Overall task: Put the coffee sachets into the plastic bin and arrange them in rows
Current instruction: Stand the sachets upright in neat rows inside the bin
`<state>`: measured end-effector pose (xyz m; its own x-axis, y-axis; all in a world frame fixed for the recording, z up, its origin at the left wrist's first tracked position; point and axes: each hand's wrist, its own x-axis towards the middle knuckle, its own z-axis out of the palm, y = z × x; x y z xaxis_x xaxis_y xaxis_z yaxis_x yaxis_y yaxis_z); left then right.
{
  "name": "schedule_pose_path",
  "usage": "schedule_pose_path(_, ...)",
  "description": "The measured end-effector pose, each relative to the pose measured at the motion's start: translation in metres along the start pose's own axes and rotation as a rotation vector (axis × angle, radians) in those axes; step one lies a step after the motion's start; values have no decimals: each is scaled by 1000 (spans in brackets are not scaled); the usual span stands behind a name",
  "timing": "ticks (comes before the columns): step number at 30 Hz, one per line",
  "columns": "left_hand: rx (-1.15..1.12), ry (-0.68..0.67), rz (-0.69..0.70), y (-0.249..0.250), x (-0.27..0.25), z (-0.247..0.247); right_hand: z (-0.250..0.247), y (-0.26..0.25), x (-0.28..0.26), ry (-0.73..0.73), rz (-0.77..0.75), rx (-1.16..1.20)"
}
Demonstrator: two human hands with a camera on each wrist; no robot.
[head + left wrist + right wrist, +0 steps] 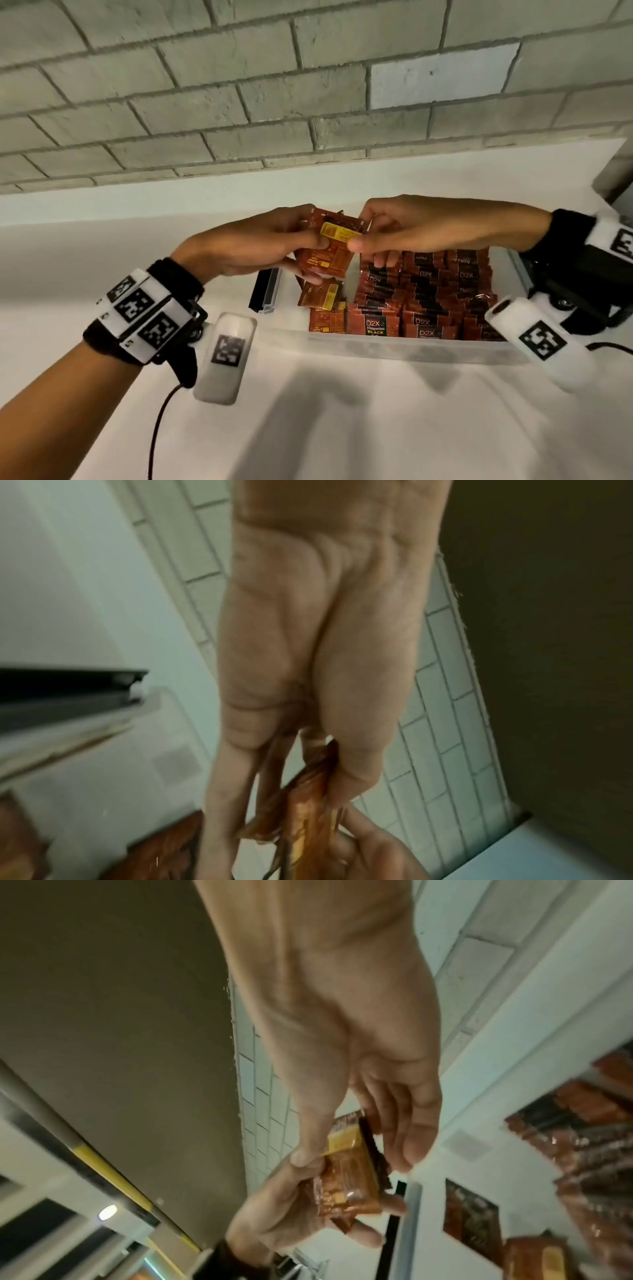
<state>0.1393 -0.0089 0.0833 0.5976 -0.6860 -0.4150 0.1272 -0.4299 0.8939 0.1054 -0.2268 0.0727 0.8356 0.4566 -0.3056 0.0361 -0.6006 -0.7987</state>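
Head view shows both hands meeting above the far left corner of the plastic bin (411, 353), sharing a small stack of coffee sachets (329, 253). The left hand (253, 246) grips the stack, thumb on top and fingers curled beneath, probably to keep the slippery foil packets squared up. The right hand (407, 229) pinches the top sachet between thumb and fingers, likely peeling off 1 to place.

Below and to the right of the hands, rows of sachets (428, 294) stand packed upright on edge, filling most of the bin; this lets many fit and keeps the labels readable. Beneath the left hand, the bin's left strip holds only a few loose sachets (320, 298) lying flat, so that gap seems to be the next row.

Sachets are flat, glossy, crinkled rectangles in red-brown with black bands and yellow labels. Bin walls look translucent, smooth and rigid, with a dark handle (262, 291) under the left hand. It sits on a plain white counter (342, 428).
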Motion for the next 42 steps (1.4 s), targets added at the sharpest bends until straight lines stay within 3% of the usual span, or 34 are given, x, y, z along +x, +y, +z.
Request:
schedule_pose_path(3,-306,-23,36,-3,-4,27,11,0,-13,163,-31,114)
schedule_pose_path(8,-482,53,95,-13,2,47,14,17,-30,293,31,308)
schedule_pose_path(13,-443,38,116,-22,8,61,11,37,-49,333,7,387)
schedule_pose_path(16,-463,108,79,-27,13,67,9,47,-61,368,-57,607)
schedule_pose_path(21,-426,185,57,-37,18,70,12,54,-74,391,-100,765)
schedule_pose_path(26,-397,211,51,-41,25,76,19,62,-82,391,-22,457)
schedule_pose_path(29,-396,230,60,-41,26,79,23,63,-80,391,-60,440)
schedule_pose_path(35,-416,248,75,-41,29,83,22,64,-81,428,25,386)
schedule_pose_path(39,-387,408,172,-37,29,86,22,64,-78,461,90,511)
schedule_pose_path(42,-97,544,422,-36,27,87,21,64,-78,434,158,606)
